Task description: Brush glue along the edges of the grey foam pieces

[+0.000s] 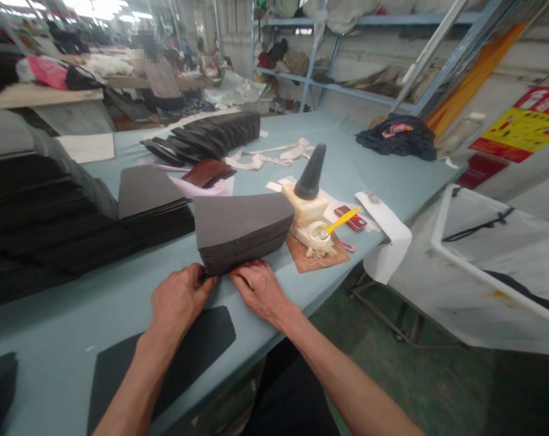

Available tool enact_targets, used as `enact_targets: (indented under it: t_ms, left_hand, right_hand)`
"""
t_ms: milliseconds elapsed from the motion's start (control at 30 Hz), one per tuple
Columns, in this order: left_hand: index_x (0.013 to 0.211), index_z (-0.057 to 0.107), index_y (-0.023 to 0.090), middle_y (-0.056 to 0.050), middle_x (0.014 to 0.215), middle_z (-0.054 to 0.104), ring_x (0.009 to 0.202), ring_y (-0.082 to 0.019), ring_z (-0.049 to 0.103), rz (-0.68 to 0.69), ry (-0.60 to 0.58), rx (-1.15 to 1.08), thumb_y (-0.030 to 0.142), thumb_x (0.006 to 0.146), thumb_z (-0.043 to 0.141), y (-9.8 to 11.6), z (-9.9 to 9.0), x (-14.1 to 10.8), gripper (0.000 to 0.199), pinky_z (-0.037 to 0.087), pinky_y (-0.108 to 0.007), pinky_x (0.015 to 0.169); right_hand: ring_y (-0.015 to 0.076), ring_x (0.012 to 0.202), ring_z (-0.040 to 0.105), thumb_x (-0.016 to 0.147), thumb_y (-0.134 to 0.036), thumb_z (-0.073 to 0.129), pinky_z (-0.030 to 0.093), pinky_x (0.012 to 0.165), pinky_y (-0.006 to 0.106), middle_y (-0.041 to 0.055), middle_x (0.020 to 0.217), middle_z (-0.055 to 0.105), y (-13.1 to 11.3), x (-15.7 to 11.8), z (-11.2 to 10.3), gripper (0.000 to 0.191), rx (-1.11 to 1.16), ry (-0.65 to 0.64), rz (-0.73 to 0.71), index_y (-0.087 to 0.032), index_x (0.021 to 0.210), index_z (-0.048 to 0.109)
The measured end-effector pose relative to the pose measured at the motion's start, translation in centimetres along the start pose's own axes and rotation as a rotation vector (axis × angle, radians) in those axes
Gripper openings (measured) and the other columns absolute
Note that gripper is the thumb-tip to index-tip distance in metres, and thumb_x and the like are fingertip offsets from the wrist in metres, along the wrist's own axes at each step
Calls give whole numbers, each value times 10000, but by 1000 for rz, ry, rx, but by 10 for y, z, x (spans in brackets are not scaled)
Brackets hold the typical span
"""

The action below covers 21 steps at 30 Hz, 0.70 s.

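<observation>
A neat stack of dark grey sheet pieces (242, 224) sits on the blue-covered table in front of me. My left hand (178, 297) is closed at the stack's lower left corner, fingertips pressed together there. Along the near bottom edge, my right hand (260, 290) has its fingers curled against the stack, the tips partly hidden by it. One loose dark piece (201, 345) lies flat beneath my left forearm. Just right of the stack stands a glue bottle with a black cone top (311, 175), with a yellow-handled brush (344, 220) resting in its cup.
Taller stacks of dark pieces (38, 212) fill the table's left. Behind are a fanned row of black pieces (210, 136), white strips (274, 156) and a dark cloth bundle (396, 136). A white-lined cart (496, 290) stands at the right. A person (160, 75) sits farther back.
</observation>
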<state>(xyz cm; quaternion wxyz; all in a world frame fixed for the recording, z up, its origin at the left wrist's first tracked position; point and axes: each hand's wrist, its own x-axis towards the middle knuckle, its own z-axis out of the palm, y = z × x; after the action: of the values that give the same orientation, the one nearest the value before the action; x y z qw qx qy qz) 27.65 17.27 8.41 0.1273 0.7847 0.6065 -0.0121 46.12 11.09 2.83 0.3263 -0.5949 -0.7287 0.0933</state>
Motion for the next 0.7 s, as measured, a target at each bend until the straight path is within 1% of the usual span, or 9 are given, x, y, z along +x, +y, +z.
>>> enact_targets:
  t_ms: [133, 233, 367, 467, 567, 633, 700]
  left_hand:
    - [1136, 718, 234, -131, 1066, 785, 1031, -354, 751, -39, -5, 17, 522, 1019, 453, 1, 3, 3, 408, 525, -390, 778]
    - [1146, 717, 225, -144, 1077, 783, 1048, -372, 748, -56, 2, 10, 520, 1019, 457, 2, 4, 5, 414, 535, -412, 813]
    - [1145, 727, 211, -145, 1076, 787, 1052, -387, 746, -41, -2, -36, 503, 1004, 472, 2, 4, 6, 413, 544, -435, 831]
    - [1188, 721, 217, -112, 1082, 795, 1059, -362, 746, -9, -10, -103, 511, 998, 469, -2, 1, 3, 431, 555, -430, 850]
    - [1284, 684, 212, -95, 1169, 783, 1133, -329, 726, 11, 32, -162, 536, 990, 455, -18, -5, -6, 494, 556, -428, 957]
    - [1310, 666, 194, -108, 1236, 763, 1193, -321, 701, 2, 76, -180, 554, 980, 436, -35, -10, -17, 539, 538, -438, 1048]
    - [1271, 675, 187, -120, 1272, 750, 1218, -317, 690, -10, 146, -203, 574, 958, 424, -56, -13, -32, 557, 520, -447, 1109]
  right_hand:
    - [223, 1003, 730, 1062, -176, 612, 489, 978, 371, 51, 970, 815, 4, 7, 3, 185, 15, 22, -4, -202, 956, 762]
    - [216, 988, 736, 1054, -179, 631, 494, 984, 367, 52, 959, 817, 7, 10, 6, 173, 13, 40, 0, -210, 958, 771]
    - [203, 970, 745, 1050, -188, 637, 503, 973, 351, 44, 971, 824, 8, 10, 7, 161, 1, 51, 3, -220, 977, 777]
    - [198, 967, 750, 1051, -194, 634, 508, 962, 337, 43, 990, 829, 10, 8, 5, 160, 3, 37, 5, -217, 987, 780]
    - [203, 982, 748, 1063, -210, 614, 502, 982, 341, 52, 1007, 830, 13, 5, 5, 175, 22, 17, 19, -211, 1018, 782]
    - [207, 992, 742, 1066, -222, 600, 498, 990, 348, 57, 1020, 828, 15, 3, 5, 185, 41, 6, 27, -212, 1032, 782]
    - [209, 1009, 733, 1064, -233, 596, 493, 997, 358, 61, 1043, 824, 16, -1, 5, 185, 64, 1, 27, -215, 1035, 778]
